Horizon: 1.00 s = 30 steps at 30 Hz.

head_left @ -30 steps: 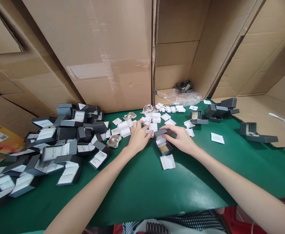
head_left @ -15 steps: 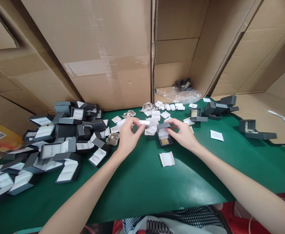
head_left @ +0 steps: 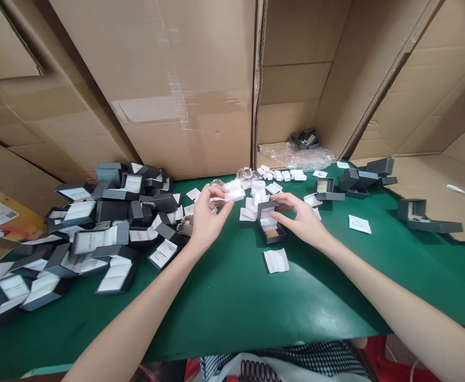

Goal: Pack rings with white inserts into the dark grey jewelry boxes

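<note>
Between the thumb and fingers of my left hand (head_left: 209, 216) is a small white card insert (head_left: 234, 190), lifted above the table. My right hand (head_left: 299, 216) grips the raised lid of a small dark grey box (head_left: 271, 228) that stands on the green table. Inside the open box a gold-coloured piece (head_left: 271, 233) shows at the bottom, and the lid's inner side looks pale. A creased white paper piece (head_left: 276, 261) lies just in front of the box. Behind the hands are several loose white card pieces (head_left: 258, 187).
A heap of open dark boxes with white inserts (head_left: 113, 210) covers the table's left side. More open grey boxes (head_left: 362, 176) stand at the right. Large cardboard boxes (head_left: 200, 79) wall the back, one holding clear plastic wrap (head_left: 296, 154). A white square (head_left: 360, 224) lies right.
My left hand has turned the white insert so that its broad face shows. My right hand stays at the box lid. The whole view has shifted slightly.
</note>
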Available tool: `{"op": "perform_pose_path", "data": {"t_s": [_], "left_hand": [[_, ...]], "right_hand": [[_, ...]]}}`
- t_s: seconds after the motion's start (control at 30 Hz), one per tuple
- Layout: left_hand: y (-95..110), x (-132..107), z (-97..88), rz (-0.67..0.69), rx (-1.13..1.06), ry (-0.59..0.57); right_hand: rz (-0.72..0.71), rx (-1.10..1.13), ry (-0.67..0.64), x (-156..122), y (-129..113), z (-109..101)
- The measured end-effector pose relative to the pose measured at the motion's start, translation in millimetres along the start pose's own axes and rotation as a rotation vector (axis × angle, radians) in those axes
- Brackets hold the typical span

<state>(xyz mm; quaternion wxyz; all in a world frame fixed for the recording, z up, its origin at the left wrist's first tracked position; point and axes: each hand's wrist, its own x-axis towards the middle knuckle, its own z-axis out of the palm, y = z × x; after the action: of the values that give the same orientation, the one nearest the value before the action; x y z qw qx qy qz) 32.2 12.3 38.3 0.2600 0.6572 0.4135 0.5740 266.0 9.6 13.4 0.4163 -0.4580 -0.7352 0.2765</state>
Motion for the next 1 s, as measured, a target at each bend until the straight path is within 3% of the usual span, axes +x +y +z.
{"op": "perform_pose_path", "data": {"t_s": [0.2, 0.47, 0.7, 1.0], "left_hand": [[9.1, -7.8, 2.3, 0.293, 0.282, -0.166], [17.2, -17.9, 8.3, 0.539, 0.337, -0.306], [18.3, -23.3, 14.4, 0.551, 0.259, -0.245], [16.5, -21.3, 13.9, 0.433, 0.278, -0.331]], "right_hand": [[-0.108, 0.012, 0.034, -2.4, -11.4, -5.6], [-0.527, -0.228, 0.147, -5.8, -23.9, -3.7], [-0.591, -0.275, 0.189, -7.6, -22.5, 0.6], [-0.602, -0.229, 0.129, -8.7, -26.8, 3.2]]}}
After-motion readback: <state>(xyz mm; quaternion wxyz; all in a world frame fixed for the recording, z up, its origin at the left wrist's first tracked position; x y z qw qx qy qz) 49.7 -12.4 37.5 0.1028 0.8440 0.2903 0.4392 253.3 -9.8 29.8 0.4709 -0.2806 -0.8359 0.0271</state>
